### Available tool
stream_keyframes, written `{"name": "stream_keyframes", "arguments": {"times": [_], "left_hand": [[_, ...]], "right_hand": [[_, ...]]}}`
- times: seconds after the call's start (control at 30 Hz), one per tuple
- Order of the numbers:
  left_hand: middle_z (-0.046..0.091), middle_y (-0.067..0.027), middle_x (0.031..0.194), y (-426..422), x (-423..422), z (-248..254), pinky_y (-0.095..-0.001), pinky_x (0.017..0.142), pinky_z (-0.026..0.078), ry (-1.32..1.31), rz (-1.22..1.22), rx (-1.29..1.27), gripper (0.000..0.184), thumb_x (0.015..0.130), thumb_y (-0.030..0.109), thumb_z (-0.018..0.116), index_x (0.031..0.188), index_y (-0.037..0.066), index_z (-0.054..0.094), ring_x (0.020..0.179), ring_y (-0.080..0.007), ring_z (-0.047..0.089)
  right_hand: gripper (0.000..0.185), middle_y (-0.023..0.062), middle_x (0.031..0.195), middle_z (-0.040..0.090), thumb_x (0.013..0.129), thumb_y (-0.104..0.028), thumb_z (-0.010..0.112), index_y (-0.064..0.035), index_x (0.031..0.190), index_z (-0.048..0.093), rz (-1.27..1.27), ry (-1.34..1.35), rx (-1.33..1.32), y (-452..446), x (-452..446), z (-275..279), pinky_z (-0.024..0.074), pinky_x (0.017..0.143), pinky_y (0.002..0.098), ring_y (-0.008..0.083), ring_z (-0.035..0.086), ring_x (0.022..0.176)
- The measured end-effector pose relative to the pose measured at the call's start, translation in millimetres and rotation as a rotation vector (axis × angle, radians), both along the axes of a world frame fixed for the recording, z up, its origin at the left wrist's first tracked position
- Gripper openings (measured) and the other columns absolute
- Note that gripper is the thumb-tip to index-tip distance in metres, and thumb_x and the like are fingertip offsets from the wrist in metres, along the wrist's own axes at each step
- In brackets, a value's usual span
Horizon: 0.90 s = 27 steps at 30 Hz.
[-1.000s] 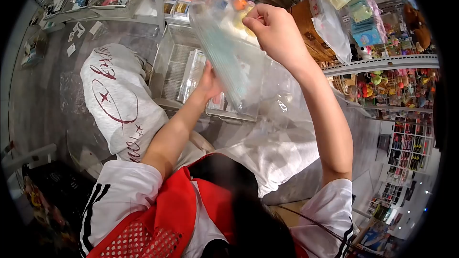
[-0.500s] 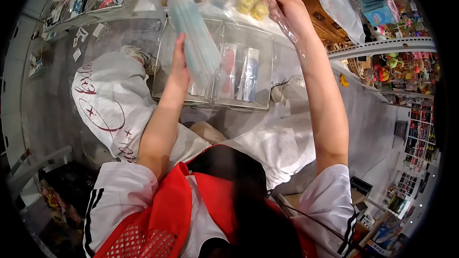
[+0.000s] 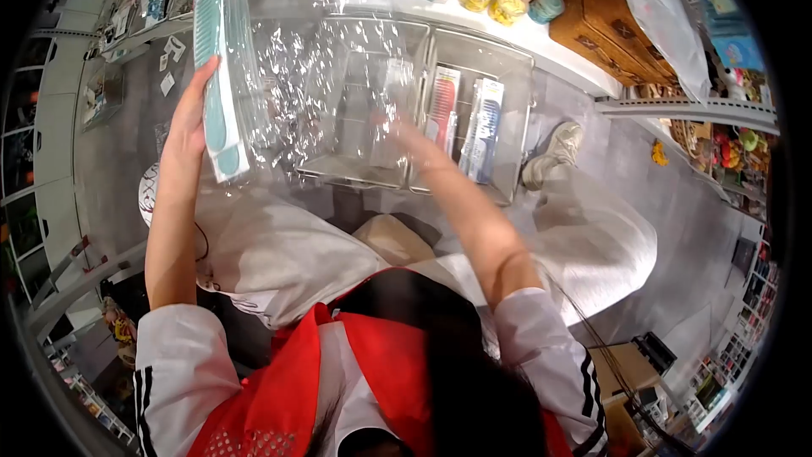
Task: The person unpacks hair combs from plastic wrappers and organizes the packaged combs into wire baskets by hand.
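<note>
While the left hand (image 3: 193,114) grips packaged combs (image 3: 222,85), the right hand (image 3: 396,134) hovers apart.

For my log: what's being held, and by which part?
Left hand: teal comb pack, by its long edge, near the middle. Right hand: too blurred to tell.

"Noticed the teal comb (image 3: 222,93)?"

"Yes, saw it gripped in the left hand (image 3: 196,110), lying flat against a white card (image 3: 230,167) in clear packaging, with layered clear edges along the right side."

"Pointed which way?"

"Ran nearly straight up and down in view, with teeth along the upper left and a smooth handle below."

"And the clear plastic bag (image 3: 296,76)?"

"Looked crinkled and glinting, spread rightward from beside the comb to over the left part of the basket (image 3: 355,181)."

"Touched the right hand (image 3: 394,132)?"

"Couldn't tell; too blurred there."
</note>
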<state>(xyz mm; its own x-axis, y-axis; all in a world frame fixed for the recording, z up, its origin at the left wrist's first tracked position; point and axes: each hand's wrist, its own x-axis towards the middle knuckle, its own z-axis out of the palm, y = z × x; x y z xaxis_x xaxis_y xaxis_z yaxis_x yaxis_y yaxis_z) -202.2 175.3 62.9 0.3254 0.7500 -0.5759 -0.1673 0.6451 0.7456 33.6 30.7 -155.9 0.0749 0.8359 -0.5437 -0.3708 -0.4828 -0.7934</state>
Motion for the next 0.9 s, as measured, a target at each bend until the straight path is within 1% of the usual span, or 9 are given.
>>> {"name": "stream_keyframes", "arguments": {"times": [0.07,0.1,0.17,0.27,0.37,0.47,0.57,0.67,0.9], "left_hand": [[0.061,-0.0076,0.09,2.6,-10.3,12.1,-0.0297,0.065,0.052,0.106,0.018,-0.043,0.037,0.081,0.024,0.06,0.11,0.002,0.051,0.073,-0.0172,0.061],[0.06,-0.008,0.095,13.5,-26.7,4.5,-0.0291,0.068,0.051,0.133,-0.037,-0.023,0.041,0.081,0.022,0.06,0.114,0.001,0.048,0.079,-0.0162,0.06],[0.06,-0.0069,0.093,21.2,-31.9,7.6,-0.0287,0.068,0.051,0.233,-0.072,0.084,0.039,0.083,0.022,0.058,0.114,0.001,0.047,0.076,-0.016,0.06],[0.057,-0.0048,0.095,41.3,-41.5,-13.1,-0.0269,0.067,0.049,0.365,-0.043,0.165,0.045,0.082,0.024,0.06,0.117,0.0,0.043,0.081,-0.0124,0.058],[0.055,-0.0079,0.102,56.5,-41.8,-20.1,-0.0276,0.073,0.047,0.432,-0.12,0.12,0.052,0.079,0.024,0.063,0.119,-0.001,0.041,0.088,-0.0139,0.055],[0.053,-0.0109,0.106,64.5,-41.3,-22.3,-0.0284,0.078,0.044,0.435,-0.174,0.172,0.054,0.076,0.022,0.065,0.118,-0.002,0.041,0.094,-0.0152,0.053],[0.052,-0.0116,0.108,67.9,-52.9,-24.6,-0.029,0.082,0.042,0.522,-0.216,0.211,0.06,0.074,0.024,0.068,0.12,-0.002,0.039,0.096,-0.0171,0.052],[0.052,-0.012,0.108,70.0,-59.7,-25.0,-0.0288,0.082,0.042,0.47,-0.192,0.176,0.062,0.074,0.025,0.068,0.121,-0.002,0.038,0.097,-0.017,0.052],[0.052,-0.012,0.107,70.1,-65.1,-19.1,-0.0286,0.081,0.042,0.414,-0.191,0.175,0.062,0.074,0.026,0.067,0.121,-0.003,0.038,0.096,-0.0173,0.052]], "right_hand": [[0.049,0.0244,0.117,0.044,0.073,-0.015,0.059,0.0097,0.112,0.042,-0.129,-0.436,-0.026,20.7,-37.8,-56.2,0.0371,0.092,0.0381,0.0366,0.045,0.107],[0.051,0.0254,0.119,0.042,0.072,-0.015,0.059,0.0107,0.112,0.041,-0.196,-0.654,-0.084,27.7,-52.5,-78.5,0.0351,0.095,0.0382,0.0382,0.043,0.109],[0.058,0.026,0.122,0.037,0.07,-0.014,0.061,0.0128,0.116,0.036,-0.159,-0.891,-0.38,40.6,-59.0,-48.0,0.0317,0.097,0.0388,0.0405,0.039,0.11],[0.069,0.0243,0.125,0.033,0.069,-0.018,0.064,0.0114,0.121,0.029,-0.242,-1.06,-0.616,45.8,-77.6,-81.7,0.0286,0.099,0.0425,0.0376,0.034,0.115],[0.077,0.0225,0.127,0.03,0.069,-0.021,0.066,0.01,0.125,0.024,-0.228,-1.13,-0.62,44.0,-83.8,-79.7,0.0258,0.099,0.0453,0.036,0.031,0.117],[0.082,0.0228,0.131,0.025,0.07,-0.026,0.067,0.0094,0.128,0.02,-0.133,-1.037,-0.741,52.9,-77.9,-85.0,0.0236,0.101,0.0455,0.0378,0.029,0.119],[0.083,0.0236,0.134,0.022,0.072,-0.032,0.065,0.0091,0.129,0.02,-0.152,-1.068,-0.86,71.2,-92.0,-89.8,0.0217,0.102,0.0461,0.0385,0.025,0.122],[0.084,0.0234,0.136,0.019,0.074,-0.037,0.064,0.0077,0.13,0.019,-0.259,-1.261,-0.802,76.7,-109.6,-114.5,0.0223,0.102,0.0467,0.0383,0.022,0.125],[0.09,0.0221,0.131,0.026,0.07,-0.04,0.067,0.0061,0.13,0.018,-0.216,-1.034,-0.667,55.7,-82.0,-126.4,0.0275,0.099,0.0478,0.0387,0.026,0.121]]}}
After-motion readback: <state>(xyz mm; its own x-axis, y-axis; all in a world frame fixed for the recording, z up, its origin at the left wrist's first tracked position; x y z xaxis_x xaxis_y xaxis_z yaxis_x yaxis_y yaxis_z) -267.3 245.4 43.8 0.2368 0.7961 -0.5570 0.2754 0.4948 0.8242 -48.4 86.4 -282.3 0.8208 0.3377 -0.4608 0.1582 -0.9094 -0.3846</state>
